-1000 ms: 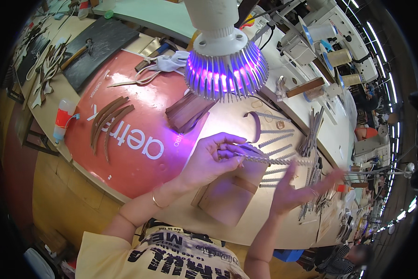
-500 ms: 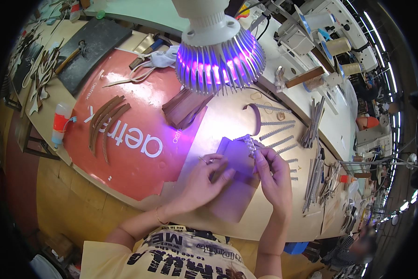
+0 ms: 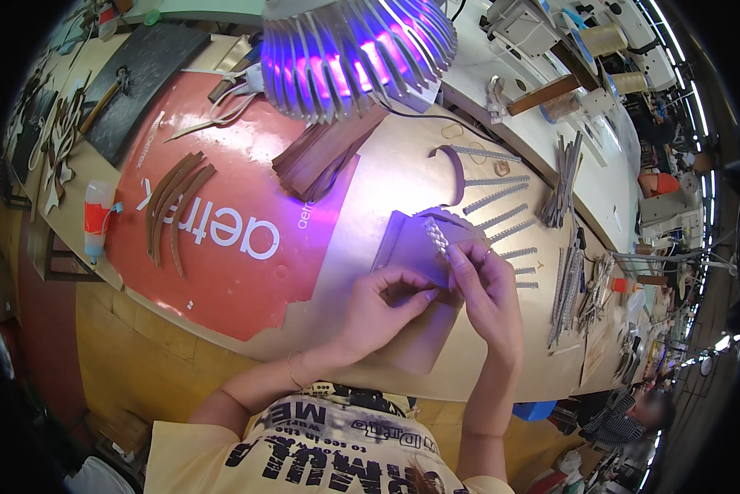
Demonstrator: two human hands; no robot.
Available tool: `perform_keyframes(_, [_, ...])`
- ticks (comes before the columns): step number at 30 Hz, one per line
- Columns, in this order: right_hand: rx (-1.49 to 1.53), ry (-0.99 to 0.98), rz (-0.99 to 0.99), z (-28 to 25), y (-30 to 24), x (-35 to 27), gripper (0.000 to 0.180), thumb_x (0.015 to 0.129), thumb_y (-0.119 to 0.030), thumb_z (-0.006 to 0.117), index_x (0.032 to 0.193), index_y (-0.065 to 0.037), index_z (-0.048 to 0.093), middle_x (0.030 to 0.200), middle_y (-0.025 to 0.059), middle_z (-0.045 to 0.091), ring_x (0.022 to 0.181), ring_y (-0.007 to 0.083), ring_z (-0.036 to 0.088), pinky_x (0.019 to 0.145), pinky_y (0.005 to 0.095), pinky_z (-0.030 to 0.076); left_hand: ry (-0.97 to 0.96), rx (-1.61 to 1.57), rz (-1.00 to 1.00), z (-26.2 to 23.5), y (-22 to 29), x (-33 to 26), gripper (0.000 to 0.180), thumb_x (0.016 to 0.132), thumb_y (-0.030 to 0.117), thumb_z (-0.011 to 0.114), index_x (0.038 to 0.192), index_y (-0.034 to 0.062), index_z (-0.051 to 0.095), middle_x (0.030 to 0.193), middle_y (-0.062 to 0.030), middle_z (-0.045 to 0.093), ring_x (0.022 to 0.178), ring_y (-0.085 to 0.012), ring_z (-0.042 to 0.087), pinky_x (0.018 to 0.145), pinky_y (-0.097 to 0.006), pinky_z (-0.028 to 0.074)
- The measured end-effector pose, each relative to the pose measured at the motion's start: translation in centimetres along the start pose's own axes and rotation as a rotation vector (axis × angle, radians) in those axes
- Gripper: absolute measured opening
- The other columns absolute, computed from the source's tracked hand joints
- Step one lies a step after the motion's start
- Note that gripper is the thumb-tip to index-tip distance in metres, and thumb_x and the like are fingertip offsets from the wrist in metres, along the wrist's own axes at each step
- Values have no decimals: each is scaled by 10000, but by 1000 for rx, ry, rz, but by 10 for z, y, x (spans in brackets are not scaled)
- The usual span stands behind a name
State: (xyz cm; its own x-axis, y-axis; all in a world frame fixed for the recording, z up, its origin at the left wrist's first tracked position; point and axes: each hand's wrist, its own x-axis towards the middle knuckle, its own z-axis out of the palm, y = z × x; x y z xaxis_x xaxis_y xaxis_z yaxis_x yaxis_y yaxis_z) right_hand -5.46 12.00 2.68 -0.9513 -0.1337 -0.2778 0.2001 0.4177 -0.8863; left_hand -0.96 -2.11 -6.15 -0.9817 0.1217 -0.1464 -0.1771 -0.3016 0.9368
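A dull brown-purple flat piece (image 3: 423, 342), apparently leather or board, lies on the table in front of me. Above its upper part, my right hand (image 3: 487, 296) pinches a short pale braided strip (image 3: 436, 237) between thumb and fingers, the strip's upper end sticking out. My left hand (image 3: 386, 311) is bent over the left side of the piece. Its thumb and fingertips come together close to the right fingers; what they hold, if anything, is hidden. Right of the piece, several similar braided strips (image 3: 501, 198) lie in a row, beside a curved brown strip (image 3: 452, 177).
A lamp with a finned metal head (image 3: 357, 58) glows purple over the table. Curved brown strips (image 3: 172, 202) rest on a red sheet (image 3: 230, 288), near a folded brown bundle (image 3: 324, 156). A bottle (image 3: 98, 218) stands left; bundled strips (image 3: 562, 181) and sewing machinery (image 3: 543, 41) are right.
My view has shifted, so the lamp looks bigger and higher. The left hand's thumb and fingertips have come together, nearer the right hand. The braided strip now stands out more plainly from the right fingers.
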Motion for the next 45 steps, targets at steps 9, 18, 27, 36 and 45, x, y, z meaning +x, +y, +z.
perform_keyframes(9, [-84, -161, -247, 28, -54, 53, 244, 991, -185, 584, 1055, 44, 641, 728, 28, 589, 677, 79, 518, 629, 248, 440, -76, -155, -351, -10, 16, 7, 242, 934, 132, 677, 1119, -25, 693, 984, -54, 720, 883, -84, 650, 791, -248, 530])
perform_keyframes(18, [-64, -175, -208, 40, -75, 62, 256, 986, -211, 609, 1020, 40, 649, 709, 6, 553, 672, 57, 498, 615, 227, 418, -106, -219, -276, -12, 4, 9, 255, 957, 126, 642, 1153, -32, 680, 1019, -58, 716, 914, -84, 640, 832, -246, 520])
perform_keyframes(27, [-108, 89, 107, 9, -2, -37, 180, 945, -135, 654, 962, 44, 663, 633, -13, 517, 580, 33, 416, 514, 215, 323, -91, -267, -293, -19, -2, 11, 221, 952, 105, 648, 1126, -23, 697, 955, -48, 725, 833, -71, 645, 758, -226, 529])
perform_keyframes(36, [-225, 148, -28, 12, 12, -33, 171, 939, -131, 654, 934, 38, 676, 619, 49, 557, 544, 79, 446, 506, 251, 364, -33, -411, -319, -15, 1, 10, 197, 964, 86, 622, 1114, -25, 687, 985, -44, 707, 868, -61, 623, 787, -216, 514])
perform_keyframes(45, [-212, 127, 47, 16, 16, -23, 158, 925, -126, 655, 922, 29, 684, 577, 72, 531, 498, 106, 425, 485, 272, 357, -4, -398, -308, -13, -1, 8, 182, 955, 94, 620, 1096, 7, 696, 931, -8, 690, 806, -50, 570, 719, -210, 455])
